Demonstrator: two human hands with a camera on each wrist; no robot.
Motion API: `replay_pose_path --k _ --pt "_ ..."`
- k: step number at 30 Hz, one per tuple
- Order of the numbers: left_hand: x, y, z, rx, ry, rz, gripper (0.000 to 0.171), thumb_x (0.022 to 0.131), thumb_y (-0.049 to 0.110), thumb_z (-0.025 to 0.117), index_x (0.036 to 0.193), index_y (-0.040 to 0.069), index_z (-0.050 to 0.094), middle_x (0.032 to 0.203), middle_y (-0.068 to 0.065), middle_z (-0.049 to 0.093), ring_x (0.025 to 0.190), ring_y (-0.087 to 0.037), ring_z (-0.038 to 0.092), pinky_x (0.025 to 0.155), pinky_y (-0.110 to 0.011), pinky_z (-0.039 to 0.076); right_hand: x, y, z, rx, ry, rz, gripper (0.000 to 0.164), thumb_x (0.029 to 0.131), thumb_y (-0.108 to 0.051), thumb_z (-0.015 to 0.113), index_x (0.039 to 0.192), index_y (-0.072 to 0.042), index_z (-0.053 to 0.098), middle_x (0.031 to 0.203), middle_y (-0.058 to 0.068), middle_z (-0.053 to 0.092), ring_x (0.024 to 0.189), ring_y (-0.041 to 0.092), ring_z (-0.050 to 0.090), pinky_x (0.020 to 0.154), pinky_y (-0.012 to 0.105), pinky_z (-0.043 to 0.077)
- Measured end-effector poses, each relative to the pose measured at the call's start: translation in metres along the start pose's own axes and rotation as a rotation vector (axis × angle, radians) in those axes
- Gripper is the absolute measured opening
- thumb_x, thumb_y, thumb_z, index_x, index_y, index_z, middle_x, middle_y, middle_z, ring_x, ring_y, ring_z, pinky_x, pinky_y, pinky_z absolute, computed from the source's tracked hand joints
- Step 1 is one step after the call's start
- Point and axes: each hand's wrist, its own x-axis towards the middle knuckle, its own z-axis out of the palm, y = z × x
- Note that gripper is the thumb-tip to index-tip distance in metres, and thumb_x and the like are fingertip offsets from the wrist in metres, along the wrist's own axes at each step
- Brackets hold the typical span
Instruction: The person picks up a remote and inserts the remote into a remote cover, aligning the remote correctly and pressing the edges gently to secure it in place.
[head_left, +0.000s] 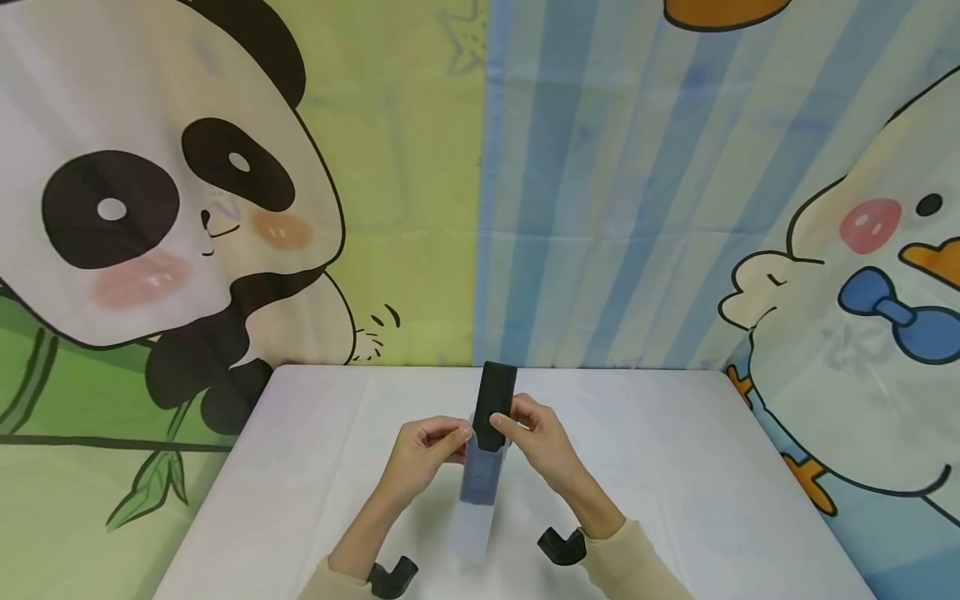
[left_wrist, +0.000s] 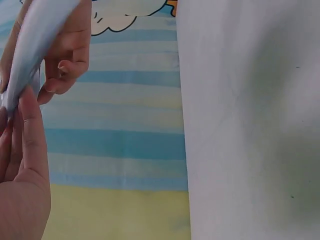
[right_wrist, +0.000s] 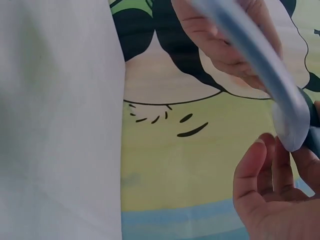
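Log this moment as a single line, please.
left hand: pinches edge of translucent sleeve | right hand: grips black object | fit: black object's upper part juts from translucent sleeve | place: over white table

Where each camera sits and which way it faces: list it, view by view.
Head: worn there, facing forward and down at the table; left hand, right hand and sleeves show.
Left wrist: worn there, facing that hand's work; both hands show.
Right wrist: likewise on the right; both hands show.
Both wrist views share the translucent pouch.

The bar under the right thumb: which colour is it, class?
The bar is black, showing best in the head view.
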Motion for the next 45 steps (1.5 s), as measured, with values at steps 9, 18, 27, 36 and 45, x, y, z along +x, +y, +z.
replay_pose_path --k 9,18,27,36,45 --pt "-0.003 0.0 0.004 0.133 -0.105 -0.112 0.089 0.09 0.035 0.078 0.158 0.024 0.022 0.079 -0.008 0.071 0.071 -0.028 0.071 0.072 -0.048 0.057 -0.004 0.005 -0.002 0.04 -0.164 0.043 0.029 0.102 -0.019 0.062 0.123 0.001 0.065 0.107 0.013 0.065 0.09 0.022 0.066 0.082 0.035 0.054" --pt "-0.002 0.003 -0.003 0.033 -0.052 -0.081 0.104 0.086 0.026 0.082 0.158 0.046 0.01 0.07 -0.016 0.067 0.066 -0.035 0.069 0.068 -0.051 0.058 -0.011 0.013 -0.013 -0.093 -0.27 -0.067 0.006 0.102 -0.008 0.059 0.104 -0.003 0.062 0.082 0.016 0.061 0.066 0.025 0.058 0.061 0.032 0.053" --pt "-0.003 0.002 -0.001 -0.062 -0.113 -0.123 0.105 0.089 0.014 0.079 0.154 0.056 0.008 0.076 -0.021 0.069 0.071 -0.039 0.07 0.068 -0.055 0.057 -0.013 0.018 -0.01 -0.028 -0.303 -0.229 0.021 0.103 0.005 0.049 0.089 -0.009 0.057 0.069 0.009 0.045 0.056 0.019 0.042 0.051 0.028 0.038" --pt "0.004 0.011 -0.005 -0.095 -0.206 -0.113 0.103 0.09 0.011 0.078 0.153 0.054 0.009 0.083 -0.024 0.071 0.073 -0.041 0.07 0.067 -0.057 0.057 -0.006 0.011 0.001 -0.014 -0.153 -0.331 0.022 0.099 0.014 0.047 0.085 0.0 0.054 0.063 0.008 0.039 0.052 0.012 0.036 0.045 0.029 0.033" --pt "0.002 0.016 -0.006 -0.066 -0.215 -0.131 0.104 0.089 0.011 0.079 0.153 0.055 0.01 0.084 -0.022 0.071 0.073 -0.04 0.07 0.067 -0.053 0.058 -0.001 0.008 0.004 0.014 -0.178 -0.332 0.021 0.1 0.011 0.048 0.085 -0.002 0.054 0.065 0.009 0.041 0.054 0.011 0.038 0.047 0.029 0.034"
